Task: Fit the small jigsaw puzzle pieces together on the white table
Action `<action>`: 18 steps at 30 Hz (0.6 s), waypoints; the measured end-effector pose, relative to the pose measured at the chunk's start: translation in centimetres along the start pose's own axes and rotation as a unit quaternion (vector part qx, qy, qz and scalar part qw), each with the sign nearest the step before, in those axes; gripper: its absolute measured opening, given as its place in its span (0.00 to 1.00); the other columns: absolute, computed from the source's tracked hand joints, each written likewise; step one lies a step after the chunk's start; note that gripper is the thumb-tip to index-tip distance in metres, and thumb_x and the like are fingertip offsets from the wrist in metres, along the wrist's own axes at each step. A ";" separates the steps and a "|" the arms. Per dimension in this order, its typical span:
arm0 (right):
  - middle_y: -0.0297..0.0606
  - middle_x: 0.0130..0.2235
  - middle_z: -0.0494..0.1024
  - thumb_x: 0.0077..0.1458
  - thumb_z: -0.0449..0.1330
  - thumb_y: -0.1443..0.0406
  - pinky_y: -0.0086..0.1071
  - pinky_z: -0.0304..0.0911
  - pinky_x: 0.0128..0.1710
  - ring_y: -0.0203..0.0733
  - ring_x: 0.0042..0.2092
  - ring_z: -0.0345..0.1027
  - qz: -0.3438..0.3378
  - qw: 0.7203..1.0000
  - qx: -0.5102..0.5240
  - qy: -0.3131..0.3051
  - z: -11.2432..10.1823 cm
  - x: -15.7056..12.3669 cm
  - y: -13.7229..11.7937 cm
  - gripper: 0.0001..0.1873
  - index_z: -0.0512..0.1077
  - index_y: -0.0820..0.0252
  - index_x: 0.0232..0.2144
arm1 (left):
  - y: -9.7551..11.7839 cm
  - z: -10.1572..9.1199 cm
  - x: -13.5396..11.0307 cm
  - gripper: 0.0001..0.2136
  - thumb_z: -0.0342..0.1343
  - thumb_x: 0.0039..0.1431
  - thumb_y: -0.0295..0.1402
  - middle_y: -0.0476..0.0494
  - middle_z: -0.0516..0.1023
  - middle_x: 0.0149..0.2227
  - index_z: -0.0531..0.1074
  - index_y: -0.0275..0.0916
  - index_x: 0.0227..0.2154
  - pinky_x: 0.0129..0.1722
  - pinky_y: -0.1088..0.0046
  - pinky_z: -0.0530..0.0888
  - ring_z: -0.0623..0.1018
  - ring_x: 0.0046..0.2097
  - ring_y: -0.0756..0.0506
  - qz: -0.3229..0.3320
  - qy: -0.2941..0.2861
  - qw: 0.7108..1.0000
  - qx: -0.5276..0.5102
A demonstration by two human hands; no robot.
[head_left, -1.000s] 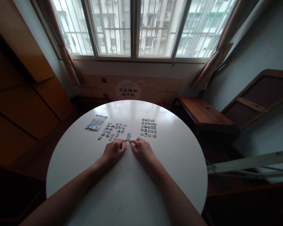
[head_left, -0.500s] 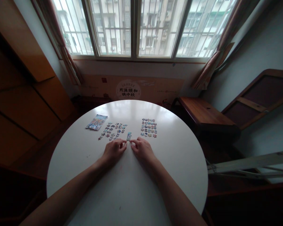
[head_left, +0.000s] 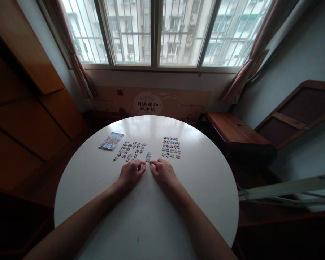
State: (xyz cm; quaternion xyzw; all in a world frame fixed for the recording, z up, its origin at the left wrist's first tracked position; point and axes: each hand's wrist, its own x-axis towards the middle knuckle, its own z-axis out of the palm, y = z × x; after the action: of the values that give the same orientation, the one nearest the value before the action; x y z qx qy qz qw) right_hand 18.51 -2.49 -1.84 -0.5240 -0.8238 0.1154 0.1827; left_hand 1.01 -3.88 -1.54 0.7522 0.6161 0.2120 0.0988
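A short strip of joined jigsaw pieces (head_left: pixel 148 156) lies on the white round table (head_left: pixel 148 216), between my two hands. My left hand (head_left: pixel 132 170) is closed, its thumb and index finger at the strip's lower left edge. From the other side, my right hand (head_left: pixel 163 170) has its curled fingertips at the lower right edge. The fingertips partly cover the strip's near end. Beyond my left hand several loose jigsaw pieces (head_left: pixel 129 146) are spread in rough rows. Past my right hand, more jigsaw pieces (head_left: pixel 171 147) sit in tidier rows.
A colourful picture sheet (head_left: pixel 111 140) lies at the table's far left. Behind the table are a printed cardboard panel (head_left: pixel 178 99) and a barred window (head_left: pixel 178 32). A wooden bench (head_left: pixel 233 126) stands to the right, and wooden cabinets (head_left: pixel 21 122) are on the left.
Both hands stay at the small strip with hardly any movement. The view has shifted very slightly; the rows of pieces look unchanged.
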 end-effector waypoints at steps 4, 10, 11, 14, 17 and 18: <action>0.37 0.37 0.72 0.60 0.53 0.60 0.29 0.53 0.40 0.39 0.40 0.64 -0.001 1.000 -0.008 0.000 -0.1 -0.1 -0.1 0.16 0.72 0.49 0.49 | 0.2 -0.1 0.0 0.13 0.49 0.60 0.38 0.49 0.78 0.32 0.77 0.43 0.41 0.33 0.76 0.65 0.75 0.32 0.49 -0.005 -0.007 1.000 0.005; 0.37 0.38 0.72 0.59 0.53 0.60 0.30 0.53 0.41 0.40 0.41 0.64 0.003 1.000 -0.017 0.001 -0.1 -0.1 -0.4 0.16 0.71 0.49 0.50 | 0.7 -0.5 -0.1 0.14 0.49 0.60 0.39 0.48 0.79 0.33 0.76 0.44 0.43 0.33 0.76 0.65 0.74 0.32 0.50 -0.020 -0.019 1.000 0.009; 0.37 0.38 0.72 0.60 0.53 0.60 0.30 0.53 0.41 0.40 0.41 0.64 0.003 1.000 -0.016 0.001 -0.1 -0.1 -0.4 0.16 0.71 0.49 0.50 | 0.8 -0.5 -0.1 0.14 0.49 0.60 0.39 0.48 0.79 0.33 0.76 0.44 0.43 0.33 0.76 0.65 0.74 0.32 0.50 -0.019 -0.021 1.000 0.010; 0.37 0.37 0.72 0.59 0.53 0.60 0.30 0.53 0.41 0.40 0.41 0.64 0.002 1.000 -0.017 0.004 0.0 -0.1 -0.4 0.16 0.71 0.49 0.50 | 0.7 -0.6 0.0 0.14 0.49 0.60 0.39 0.48 0.79 0.33 0.76 0.44 0.44 0.33 0.77 0.65 0.75 0.33 0.49 -0.022 -0.022 0.999 0.015; 0.37 0.37 0.72 0.59 0.53 0.60 0.30 0.53 0.41 0.41 0.41 0.64 0.000 1.000 -0.018 0.011 0.0 -0.1 -0.3 0.16 0.71 0.49 0.49 | 0.7 -0.5 -0.1 0.14 0.49 0.60 0.39 0.48 0.79 0.33 0.76 0.44 0.44 0.32 0.77 0.65 0.75 0.33 0.50 -0.022 -0.019 0.999 0.017; 0.37 0.37 0.72 0.60 0.53 0.60 0.30 0.54 0.41 0.41 0.41 0.64 -0.001 1.000 -0.018 0.012 0.1 -0.1 -0.3 0.16 0.71 0.50 0.49 | 0.7 -0.5 -0.1 0.14 0.49 0.60 0.39 0.48 0.79 0.33 0.76 0.44 0.43 0.32 0.77 0.65 0.74 0.32 0.50 -0.021 -0.018 0.999 0.016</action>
State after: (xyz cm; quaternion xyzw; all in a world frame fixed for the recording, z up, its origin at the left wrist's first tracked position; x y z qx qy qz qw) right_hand 18.23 -2.70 -1.78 -0.5278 -0.8241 0.0941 0.1828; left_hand 1.36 -4.15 -0.84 0.7445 0.6329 0.1862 0.1023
